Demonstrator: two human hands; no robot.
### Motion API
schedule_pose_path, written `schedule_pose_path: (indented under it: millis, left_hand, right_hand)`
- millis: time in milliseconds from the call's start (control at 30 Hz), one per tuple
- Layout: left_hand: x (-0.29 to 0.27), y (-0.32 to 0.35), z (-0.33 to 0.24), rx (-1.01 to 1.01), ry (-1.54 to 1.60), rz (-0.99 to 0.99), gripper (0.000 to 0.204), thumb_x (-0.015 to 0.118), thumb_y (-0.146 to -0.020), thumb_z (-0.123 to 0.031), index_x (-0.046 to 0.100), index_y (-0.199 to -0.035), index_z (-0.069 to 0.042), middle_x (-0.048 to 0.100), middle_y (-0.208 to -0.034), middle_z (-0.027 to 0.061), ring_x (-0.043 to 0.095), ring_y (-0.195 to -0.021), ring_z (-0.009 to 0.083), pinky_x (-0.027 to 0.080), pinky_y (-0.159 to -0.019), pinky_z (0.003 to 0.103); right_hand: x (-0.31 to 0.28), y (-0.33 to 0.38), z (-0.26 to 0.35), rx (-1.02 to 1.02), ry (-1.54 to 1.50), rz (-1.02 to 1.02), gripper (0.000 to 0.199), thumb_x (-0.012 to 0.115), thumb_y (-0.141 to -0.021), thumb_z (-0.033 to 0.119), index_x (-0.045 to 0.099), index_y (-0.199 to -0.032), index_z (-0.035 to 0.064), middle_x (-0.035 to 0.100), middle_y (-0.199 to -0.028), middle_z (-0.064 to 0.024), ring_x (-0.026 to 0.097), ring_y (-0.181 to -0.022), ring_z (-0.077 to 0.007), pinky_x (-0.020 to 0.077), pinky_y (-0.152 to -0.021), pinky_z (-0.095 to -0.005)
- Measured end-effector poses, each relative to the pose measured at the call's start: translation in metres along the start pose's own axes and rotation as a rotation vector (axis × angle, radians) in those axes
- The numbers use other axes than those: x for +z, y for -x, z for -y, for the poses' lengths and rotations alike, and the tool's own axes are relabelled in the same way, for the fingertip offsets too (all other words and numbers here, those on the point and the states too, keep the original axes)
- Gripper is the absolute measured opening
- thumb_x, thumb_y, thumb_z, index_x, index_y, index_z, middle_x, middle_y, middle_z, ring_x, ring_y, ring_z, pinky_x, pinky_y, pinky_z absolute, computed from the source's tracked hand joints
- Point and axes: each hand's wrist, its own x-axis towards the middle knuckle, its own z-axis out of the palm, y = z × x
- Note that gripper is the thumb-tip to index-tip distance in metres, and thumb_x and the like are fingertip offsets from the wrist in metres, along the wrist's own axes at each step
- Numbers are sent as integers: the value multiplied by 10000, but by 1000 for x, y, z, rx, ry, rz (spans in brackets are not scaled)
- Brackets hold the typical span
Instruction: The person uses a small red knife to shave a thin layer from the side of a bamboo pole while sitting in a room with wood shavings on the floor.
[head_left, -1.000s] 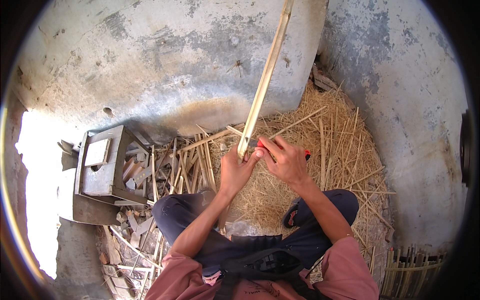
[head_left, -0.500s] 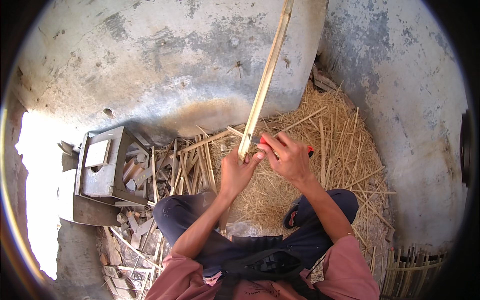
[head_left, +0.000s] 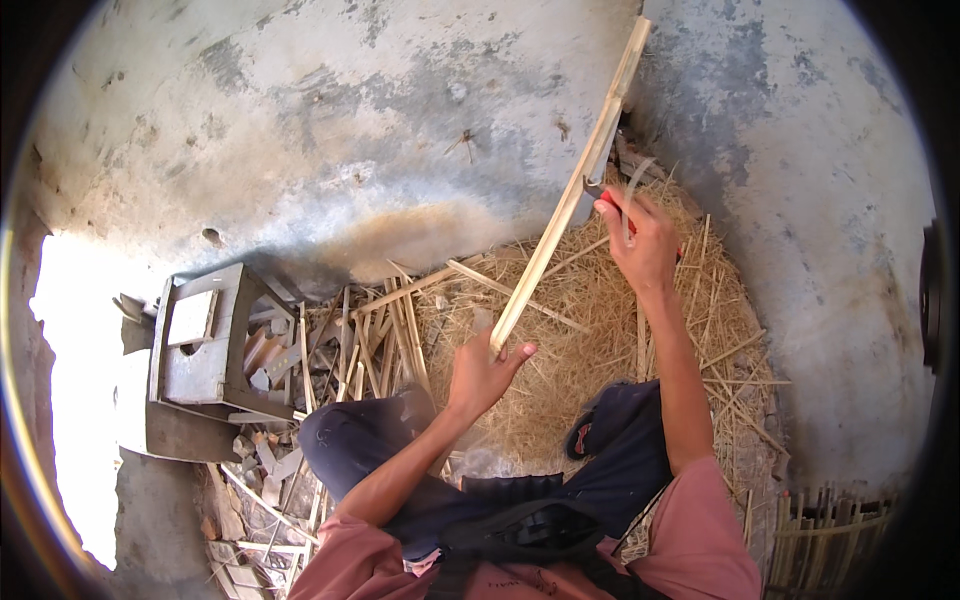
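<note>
A long pale bamboo strip (head_left: 556, 236) slants up and to the right in front of me. My left hand (head_left: 480, 375) is closed round its near end, with the thumb pointing to the right. Farther up, my right hand (head_left: 645, 243) grips a red-handled knife (head_left: 606, 197), whose short dark blade touches the strip's right side. A thin pale shaving (head_left: 636, 185) curls up by the right hand. The fingers partly hide the handle.
Straw and shavings (head_left: 540, 400) cover the ground before my legs, with loose bamboo strips (head_left: 400, 320) at the left. A worn wooden box (head_left: 205, 330) stands among rubble at far left. Plastered walls (head_left: 400, 130) rise behind; a slatted bamboo piece (head_left: 830, 540) lies at lower right.
My right hand and the knife have moved away from me along the strip, up and to the right. The strip tilts more rightward, and my left hand is slightly nearer me.
</note>
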Motion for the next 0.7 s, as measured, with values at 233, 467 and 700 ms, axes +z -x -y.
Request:
schedule_pose_path:
  millis: [233, 467, 700]
  left_hand:
    - [4, -5, 13, 51, 44, 19, 560, 761, -984, -491, 665, -1110, 47, 629, -682, 121, 648, -605, 226, 514, -579, 412]
    - [8, 17, 4, 102, 81, 57, 496, 658, -1070, -450, 710, -1102, 43, 581, -646, 67, 567, -619, 148, 480, -589, 392]
    - [12, 2, 42, -2, 158, 93, 538, 513, -1129, -481, 689, -1042, 19, 565, -637, 115, 552, -599, 209, 450, -585, 445]
  right_hand:
    - [7, -4, -13, 26, -16, 84, 268, 759, -993, 273, 803, -1124, 44, 762, -872, -113, 698, -665, -222, 532, -601, -352]
    - [-11, -56, -65, 98, 105, -12, 299, 722, -1016, 301, 796, -1119, 30, 769, -880, -62, 677, -680, -175, 521, -612, -318]
    - [-6, -62, -63, 316, -351, 100, 373, 710, -1038, 366, 770, -1189, 29, 712, -861, 14, 588, -632, -92, 460, -564, -276]
